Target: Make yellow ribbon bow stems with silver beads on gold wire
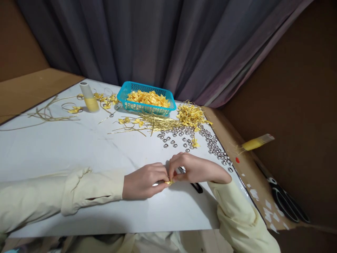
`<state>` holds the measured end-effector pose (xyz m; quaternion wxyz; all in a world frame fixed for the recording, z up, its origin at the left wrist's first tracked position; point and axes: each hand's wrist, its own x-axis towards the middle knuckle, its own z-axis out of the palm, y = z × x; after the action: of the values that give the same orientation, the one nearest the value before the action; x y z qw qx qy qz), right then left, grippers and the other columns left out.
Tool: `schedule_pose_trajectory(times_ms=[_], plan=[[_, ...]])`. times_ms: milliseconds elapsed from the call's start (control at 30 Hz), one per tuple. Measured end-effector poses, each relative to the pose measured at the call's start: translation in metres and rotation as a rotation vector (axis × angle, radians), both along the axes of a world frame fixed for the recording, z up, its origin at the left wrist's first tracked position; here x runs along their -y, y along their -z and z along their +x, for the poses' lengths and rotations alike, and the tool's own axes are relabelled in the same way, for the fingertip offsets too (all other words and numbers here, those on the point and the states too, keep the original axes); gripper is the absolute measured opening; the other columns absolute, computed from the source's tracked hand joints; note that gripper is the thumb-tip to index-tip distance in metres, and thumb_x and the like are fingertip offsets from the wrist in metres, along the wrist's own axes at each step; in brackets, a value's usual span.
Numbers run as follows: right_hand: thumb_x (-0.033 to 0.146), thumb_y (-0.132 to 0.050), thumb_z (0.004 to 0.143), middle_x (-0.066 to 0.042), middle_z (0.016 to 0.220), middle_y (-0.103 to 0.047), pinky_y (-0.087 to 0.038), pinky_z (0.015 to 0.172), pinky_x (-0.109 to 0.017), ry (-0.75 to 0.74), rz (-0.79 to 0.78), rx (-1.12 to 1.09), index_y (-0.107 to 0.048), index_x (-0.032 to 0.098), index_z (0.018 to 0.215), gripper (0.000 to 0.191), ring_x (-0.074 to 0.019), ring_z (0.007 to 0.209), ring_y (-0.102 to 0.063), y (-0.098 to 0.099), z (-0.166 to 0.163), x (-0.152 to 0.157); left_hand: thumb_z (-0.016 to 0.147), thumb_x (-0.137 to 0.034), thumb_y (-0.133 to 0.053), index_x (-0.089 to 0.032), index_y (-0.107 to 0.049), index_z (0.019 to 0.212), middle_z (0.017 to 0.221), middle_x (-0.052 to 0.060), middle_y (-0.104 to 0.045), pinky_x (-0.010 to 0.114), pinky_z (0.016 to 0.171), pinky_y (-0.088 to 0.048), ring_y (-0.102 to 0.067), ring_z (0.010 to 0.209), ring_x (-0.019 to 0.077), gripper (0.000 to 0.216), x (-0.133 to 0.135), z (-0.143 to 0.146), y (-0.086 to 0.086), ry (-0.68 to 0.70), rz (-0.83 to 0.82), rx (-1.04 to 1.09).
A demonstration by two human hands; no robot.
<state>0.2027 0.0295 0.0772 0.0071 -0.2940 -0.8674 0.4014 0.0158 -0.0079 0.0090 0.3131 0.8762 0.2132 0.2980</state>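
Note:
My left hand (147, 180) and my right hand (192, 167) meet above the white tabletop near its front. Between their fingertips is a small yellow ribbon bow (170, 182), mostly covered by the fingers. Both hands are closed in a pinch on it. Beneath my right hand lies a small tool with a black looped handle (197, 188); the rest of it is largely hidden. Just beyond the hands, small silver beads (173, 142) are scattered, with a single yellow bow (195, 143) among them.
A blue basket (123, 92) of yellow bows stands at the back. Gold wire strands (160, 123) and a bow pile (191, 114) lie before it. Left are a yellow thread spool (91, 100) and loose cords (46, 113). Right lie another spool (256, 142) and large scissors (285, 202).

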Motion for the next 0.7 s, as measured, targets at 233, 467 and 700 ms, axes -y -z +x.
schedule_pose_trajectory(times_ms=[233, 467, 700], plan=[[0.004, -0.055, 0.071, 0.001, 0.069, -0.067, -0.037, 0.082, -0.035, 0.203, 0.338, 0.047, -0.067, 0.021, 0.071, 0.021, -0.0155, 0.073, -0.060, 0.001, 0.002, 0.028, 0.088, -0.014, -0.048, -0.012, -0.061, 0.078, 0.076, 0.007, -0.063, 0.026, 0.072, -0.045, -0.054, 0.075, 0.0153, 0.016, 0.001, 0.001, 0.001, -0.057, 0.023, 0.025], [0.005, -0.055, 0.073, 0.000, 0.069, -0.064, -0.031, 0.080, -0.037, 0.585, 0.516, -0.046, -0.060, 0.019, 0.069, 0.016, -0.0179, 0.081, -0.059, 0.025, -0.002, 0.070, 0.089, -0.013, -0.044, -0.012, -0.059, 0.080, 0.078, 0.008, -0.063, 0.026, 0.072, -0.045, -0.054, 0.075, 0.0155, 0.017, 0.002, 0.001, -0.003, -0.040, 0.079, 0.057], [0.016, -0.057, 0.071, -0.001, 0.065, -0.067, -0.038, 0.075, -0.037, 0.884, 0.325, -0.200, -0.063, 0.021, 0.062, 0.012, -0.0206, 0.074, -0.060, 0.036, -0.006, 0.079, 0.090, -0.013, -0.041, -0.012, -0.059, 0.083, 0.080, 0.009, -0.064, 0.028, 0.072, -0.046, -0.055, 0.077, 0.0167, 0.019, 0.003, 0.000, -0.001, -0.023, 0.181, 0.039]])
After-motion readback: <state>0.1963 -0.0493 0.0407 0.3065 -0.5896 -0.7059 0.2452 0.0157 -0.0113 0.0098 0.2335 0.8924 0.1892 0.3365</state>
